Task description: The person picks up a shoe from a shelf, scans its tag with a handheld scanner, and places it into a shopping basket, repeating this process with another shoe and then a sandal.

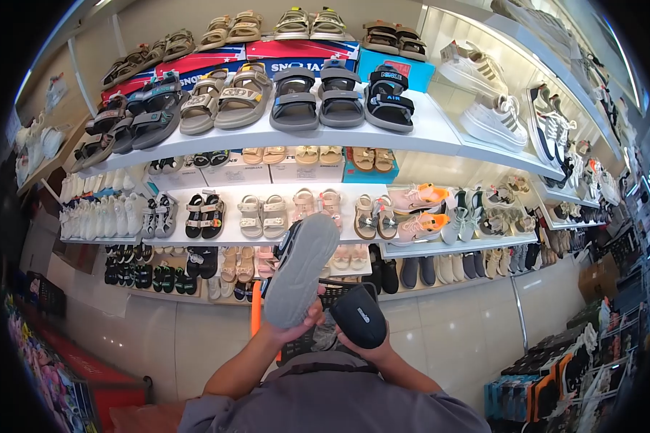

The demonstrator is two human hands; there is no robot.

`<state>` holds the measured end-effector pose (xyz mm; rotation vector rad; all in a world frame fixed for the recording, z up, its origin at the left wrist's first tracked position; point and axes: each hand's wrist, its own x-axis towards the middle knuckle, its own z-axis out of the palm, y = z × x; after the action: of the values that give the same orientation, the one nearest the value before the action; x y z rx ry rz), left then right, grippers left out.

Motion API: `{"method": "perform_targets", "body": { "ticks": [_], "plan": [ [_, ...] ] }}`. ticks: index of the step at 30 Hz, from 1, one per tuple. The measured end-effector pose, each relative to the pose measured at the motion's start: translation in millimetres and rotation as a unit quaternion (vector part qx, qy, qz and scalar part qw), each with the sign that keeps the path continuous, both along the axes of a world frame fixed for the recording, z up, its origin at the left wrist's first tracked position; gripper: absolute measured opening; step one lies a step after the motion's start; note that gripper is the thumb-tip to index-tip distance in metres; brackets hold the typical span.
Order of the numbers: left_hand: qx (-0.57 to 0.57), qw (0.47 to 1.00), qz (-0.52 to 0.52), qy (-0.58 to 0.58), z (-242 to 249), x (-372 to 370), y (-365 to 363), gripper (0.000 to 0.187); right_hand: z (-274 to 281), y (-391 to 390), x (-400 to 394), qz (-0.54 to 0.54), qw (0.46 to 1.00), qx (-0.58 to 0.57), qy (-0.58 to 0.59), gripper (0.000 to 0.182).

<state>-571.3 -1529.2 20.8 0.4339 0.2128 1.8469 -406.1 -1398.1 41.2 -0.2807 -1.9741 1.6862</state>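
Observation:
My left hand (305,323) is closed round a grey-soled sandal (303,270), held up with its sole facing me. Beside it, on the right, my right hand (372,348) grips a black shoe-like item (360,316) with a small pale logo; its underside is hidden. The two items are close together at their lower ends. Beyond them, part of a dark basket with an orange edge (256,309) shows between my arms.
White shelves (426,133) ahead carry rows of sandals and sneakers, some on shoe boxes. A red stand (108,368) is at the lower left. Packed racks (549,382) stand at the lower right. Tiled floor (440,346) lies below the shelves.

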Motion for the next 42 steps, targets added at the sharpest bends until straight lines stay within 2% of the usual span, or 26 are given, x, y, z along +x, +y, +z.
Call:
{"method": "perform_targets", "body": {
  "ticks": [3, 5, 6, 8, 12, 16, 18, 19, 20, 21, 22, 24, 25, 27, 30, 32, 35, 37, 42],
  "plan": [
    [-0.019, 1.000, -0.006, 0.000, 4, 0, 0, 0.065, 23, 0, -3, 0.073, 0.996, 0.042, 0.012, 0.033],
    [-0.022, 0.999, 0.016, 0.020, 10, -2, 1, 0.059, 35, 0, -6, 0.082, 0.981, 0.153, 0.081, 0.031],
    [-0.025, 0.998, 0.030, 0.042, 12, -3, 1, 0.053, 34, 1, -6, 0.086, 0.981, 0.152, 0.081, 0.031],
    [-0.044, 0.997, 0.034, 0.053, 20, -3, 0, 0.052, 31, 3, -5, 0.114, 0.972, 0.193, 0.069, 0.030],
    [-0.086, 0.993, 0.054, 0.063, 14, -4, -1, 0.049, 12, 9, -4, 0.131, 0.973, 0.185, 0.050, 0.030],
    [-0.108, 0.990, 0.057, 0.076, 18, -3, -1, 0.046, 7, 13, -2, 0.128, 0.962, 0.232, 0.063, 0.032],
    [-0.147, 0.971, 0.116, 0.151, 28, -2, 0, 0.047, 2, 12, 0, 0.118, 0.958, 0.257, 0.051, 0.032],
    [-0.177, 0.963, 0.132, 0.155, 30, -5, 1, 0.044, 1, 12, 1, 0.091, 0.971, 0.218, 0.045, 0.031],
    [-0.239, 0.902, 0.271, 0.234, -14, -6, 2, 0.039, -1, 11, 3, 0.064, 0.981, 0.177, 0.035, 0.031],
    [-0.287, 0.852, 0.312, 0.307, 12, -9, 4, 0.036, -6, 14, 4, 0.043, 0.957, 0.284, 0.031, 0.027],
    [-0.343, 0.785, 0.331, 0.396, 20, -11, 0, 0.031, -22, 14, 9, 0.025, 0.976, 0.214, -0.018, 0.019],
    [-0.273, 0.789, 0.386, 0.393, 39, -9, 2, 0.029, -23, 12, 9, 0.018, 0.994, 0.100, -0.032, 0.032],
    [-0.279, 0.792, 0.379, 0.389, 38, -11, 2, 0.029, -19, 13, 8, 0.015, 0.994, 0.095, -0.041, 0.032],
    [-0.275, 0.761, 0.419, 0.412, 35, -12, 0, 0.026, -8, 12, 7, 0.052, 0.991, -0.123, 0.000, 0.024],
    [-0.259, 0.767, 0.440, 0.389, 44, -5, 2, 0.028, -6, 9, 5, 0.049, 0.984, -0.163, 0.045, 0.021],
    [-0.258, 0.759, 0.443, 0.401, 36, -6, 0, 0.029, -2, 7, 5, 0.039, 0.983, -0.177, 0.032, 0.019],
    [-0.275, 0.762, 0.416, 0.412, 31, -7, -2, 0.032, -5, 7, 5, 0.034, 0.986, -0.162, 0.027, 0.021],
    [-0.283, 0.776, 0.395, 0.401, 39, -3, -1, 0.025, -4, 5, 6, 0.018, 0.985, -0.169, 0.014, 0.022],
    [-0.298, 0.786, 0.374, 0.392, 30, 2, 2, 0.029, -7, 6, 6, 0.017, 0.985, -0.168, 0.015, 0.023]
  ]
}}
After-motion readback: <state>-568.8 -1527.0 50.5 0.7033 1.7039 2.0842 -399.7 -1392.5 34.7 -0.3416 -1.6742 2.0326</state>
